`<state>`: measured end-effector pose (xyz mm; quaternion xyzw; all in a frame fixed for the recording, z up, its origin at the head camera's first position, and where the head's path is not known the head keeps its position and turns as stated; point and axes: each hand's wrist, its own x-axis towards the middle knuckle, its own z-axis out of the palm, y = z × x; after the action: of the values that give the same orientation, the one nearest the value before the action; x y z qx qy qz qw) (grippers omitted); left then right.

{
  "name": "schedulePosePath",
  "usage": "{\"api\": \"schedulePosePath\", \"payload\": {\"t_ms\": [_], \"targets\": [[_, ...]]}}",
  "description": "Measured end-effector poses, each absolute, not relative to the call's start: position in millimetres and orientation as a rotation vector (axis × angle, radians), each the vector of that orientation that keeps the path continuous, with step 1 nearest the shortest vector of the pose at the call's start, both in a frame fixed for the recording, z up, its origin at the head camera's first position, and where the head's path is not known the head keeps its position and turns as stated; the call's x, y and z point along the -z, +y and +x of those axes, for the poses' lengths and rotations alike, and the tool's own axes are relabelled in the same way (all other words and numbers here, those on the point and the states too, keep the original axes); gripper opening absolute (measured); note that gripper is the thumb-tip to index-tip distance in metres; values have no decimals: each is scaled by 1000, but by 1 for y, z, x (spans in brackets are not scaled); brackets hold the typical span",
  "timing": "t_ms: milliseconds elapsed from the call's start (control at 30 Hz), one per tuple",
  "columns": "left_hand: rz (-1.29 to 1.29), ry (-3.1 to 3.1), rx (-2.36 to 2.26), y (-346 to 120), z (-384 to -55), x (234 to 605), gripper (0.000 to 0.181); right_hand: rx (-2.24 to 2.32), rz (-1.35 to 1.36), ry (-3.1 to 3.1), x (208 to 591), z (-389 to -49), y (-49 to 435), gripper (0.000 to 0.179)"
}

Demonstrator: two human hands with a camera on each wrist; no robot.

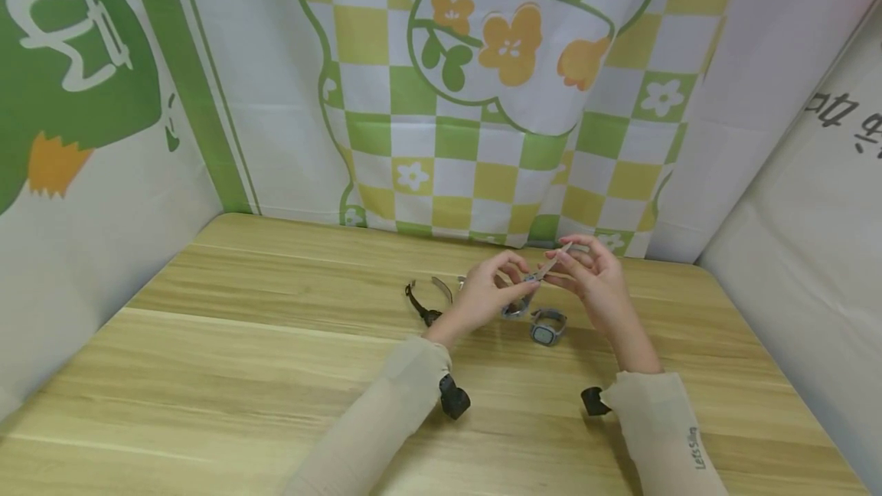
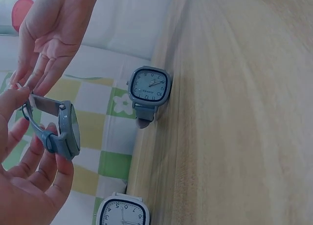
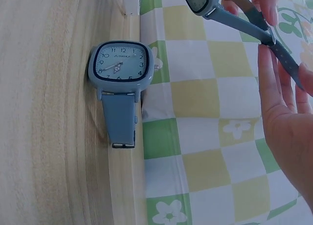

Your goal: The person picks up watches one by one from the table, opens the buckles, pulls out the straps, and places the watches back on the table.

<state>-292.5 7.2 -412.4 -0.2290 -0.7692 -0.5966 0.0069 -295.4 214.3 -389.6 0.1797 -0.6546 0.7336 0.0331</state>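
Observation:
Both hands hold a blue-grey wristwatch up off the table. My left hand (image 1: pixel 482 289) grips the watch (image 2: pixel 69 131) around its case and band, fingertips under the case in the left wrist view. My right hand (image 1: pixel 601 289) pinches the tail of the strap (image 3: pixel 288 68) between thumb and fingers. In the right wrist view the strap runs through its buckle (image 3: pixel 268 37) and the tail sticks out past it. A second blue-grey watch (image 1: pixel 544 334) with a squarish dial stands on the table below the hands, its band fastened in a loop.
A black-strapped watch (image 1: pixel 419 306) lies on the wooden table (image 1: pixel 241 373), left of the left hand. A white watch (image 2: pixel 123 213) sits near it, mostly covered by the left hand in the head view. A checkered cloth (image 1: pixel 455 174) hangs behind the table.

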Motion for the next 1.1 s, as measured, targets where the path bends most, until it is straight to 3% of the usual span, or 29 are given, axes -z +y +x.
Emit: {"api": "schedulePosePath", "payload": {"t_ms": [300,1100], "targets": [[-666,-2457,1711,12,-292,412,18,-2235,599,-2043,389,-295,213,16],[-664,-2338,1915,17,-291,412,14,-2250,490,-1973,389,-294,210,16]]}}
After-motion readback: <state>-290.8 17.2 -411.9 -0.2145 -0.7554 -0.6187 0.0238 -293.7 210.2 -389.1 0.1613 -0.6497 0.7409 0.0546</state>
